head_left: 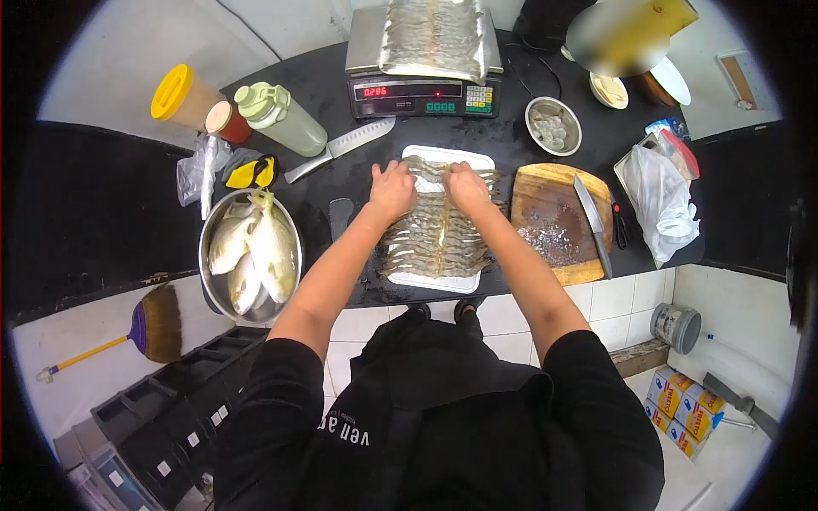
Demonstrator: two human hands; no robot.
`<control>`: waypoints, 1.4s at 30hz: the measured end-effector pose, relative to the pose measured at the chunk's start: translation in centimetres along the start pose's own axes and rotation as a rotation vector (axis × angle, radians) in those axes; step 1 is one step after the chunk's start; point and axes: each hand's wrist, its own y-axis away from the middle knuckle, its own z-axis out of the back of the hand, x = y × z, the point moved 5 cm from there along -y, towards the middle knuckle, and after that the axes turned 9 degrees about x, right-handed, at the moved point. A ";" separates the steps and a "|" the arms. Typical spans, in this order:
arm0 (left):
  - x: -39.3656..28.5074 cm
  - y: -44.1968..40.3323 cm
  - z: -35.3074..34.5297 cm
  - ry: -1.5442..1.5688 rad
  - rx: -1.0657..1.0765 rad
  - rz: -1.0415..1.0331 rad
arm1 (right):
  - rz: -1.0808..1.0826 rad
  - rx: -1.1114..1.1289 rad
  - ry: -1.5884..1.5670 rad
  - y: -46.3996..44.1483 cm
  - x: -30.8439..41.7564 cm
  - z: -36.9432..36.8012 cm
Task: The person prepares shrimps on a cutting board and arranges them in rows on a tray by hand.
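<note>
A white tray lies in front of me, with raw shrimp laid across it in two columns of tight rows. At the tray's far end, my left hand is closed at the left side of the top rows, fingertips on a shrimp. Opposite it, my right hand is closed on a shrimp at the right side. White tray surface shows between the hands. My fingers partly hide the shrimp they touch. Beyond the tray, a second tray of shrimp rests on a digital scale with a lit red display.
A metal bowl of whole fish stands left, near a knife and a shaker bottle. On the right are a wooden cutting board bearing another knife, a small steel bowl and a plastic bag.
</note>
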 end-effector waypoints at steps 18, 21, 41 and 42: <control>-8.1 -2.7 1.5 0.268 -0.157 -0.255 | 0.036 -0.090 -0.254 9.6 -5.7 5.4; -17.3 -3.2 1.6 0.265 -0.131 -0.412 | 0.015 -0.196 -0.209 17.9 -10.2 6.8; -31.1 -4.9 -5.2 0.409 -0.163 -0.536 | -0.159 -0.209 -0.293 26.9 -17.3 1.0; -31.1 -5.0 -5.3 0.419 -0.163 -0.546 | -0.167 -0.202 -0.311 26.8 -17.4 0.8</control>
